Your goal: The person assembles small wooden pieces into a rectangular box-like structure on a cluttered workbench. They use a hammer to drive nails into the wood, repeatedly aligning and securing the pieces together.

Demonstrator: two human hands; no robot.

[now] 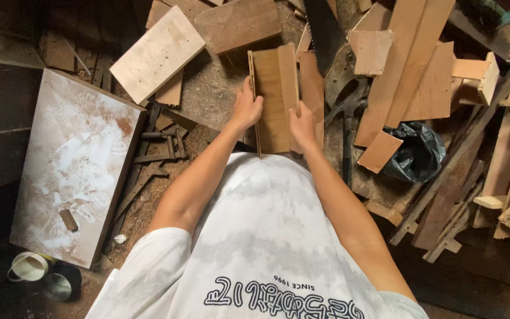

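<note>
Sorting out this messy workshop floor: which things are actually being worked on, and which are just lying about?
In hand:
left hand
right hand
brown wooden board

Lying about:
hand saw
hammer
black plastic bag
white-stained panel
pale offcut

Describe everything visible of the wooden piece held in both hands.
The wooden piece looks like flat brown boards joined at an edge, one thin board standing on edge along the left. The left hand grips that thin edge; the right hand holds the lower right side. It is held above sawdust and offcuts.
</note>
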